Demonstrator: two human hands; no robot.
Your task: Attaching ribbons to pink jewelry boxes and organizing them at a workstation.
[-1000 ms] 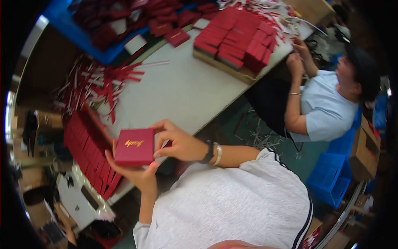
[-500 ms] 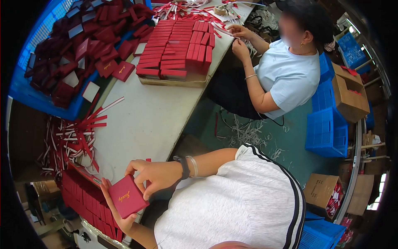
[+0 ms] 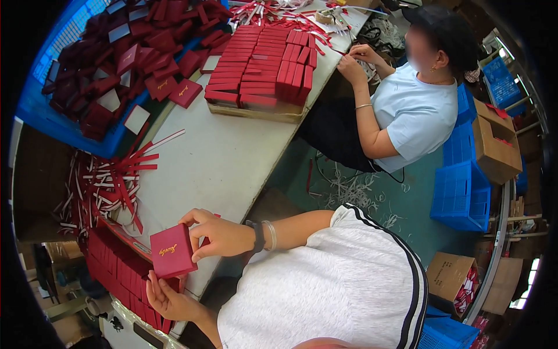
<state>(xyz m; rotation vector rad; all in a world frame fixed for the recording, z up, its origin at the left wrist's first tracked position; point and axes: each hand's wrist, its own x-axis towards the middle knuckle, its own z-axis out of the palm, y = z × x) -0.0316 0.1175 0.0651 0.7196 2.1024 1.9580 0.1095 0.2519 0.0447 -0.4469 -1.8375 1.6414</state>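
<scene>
A flat dark-red jewelry box with gold lettering on its lid is held up over the table's near edge. My right hand, with a dark band on its wrist, grips the box's right side between thumb and fingers. Small bits of red show between and behind those fingers; what they belong to I cannot make out. Below the box is my left hand, palm upward and fingers loosely bent apart. Its fingertips are at the box's lower left corner; whether they touch is unclear.
Red and white ribbon strips lie heaped on the left. Packed red boxes stand beside my left hand. Farther off are a stacked tray of boxes and a blue crate heaped with boxes. A co-worker handles a strip across the table.
The box has shifted up and left and turned more upright in my right hand. My left hand has slid from its side and underside to below it. The whole view has shifted slightly.
</scene>
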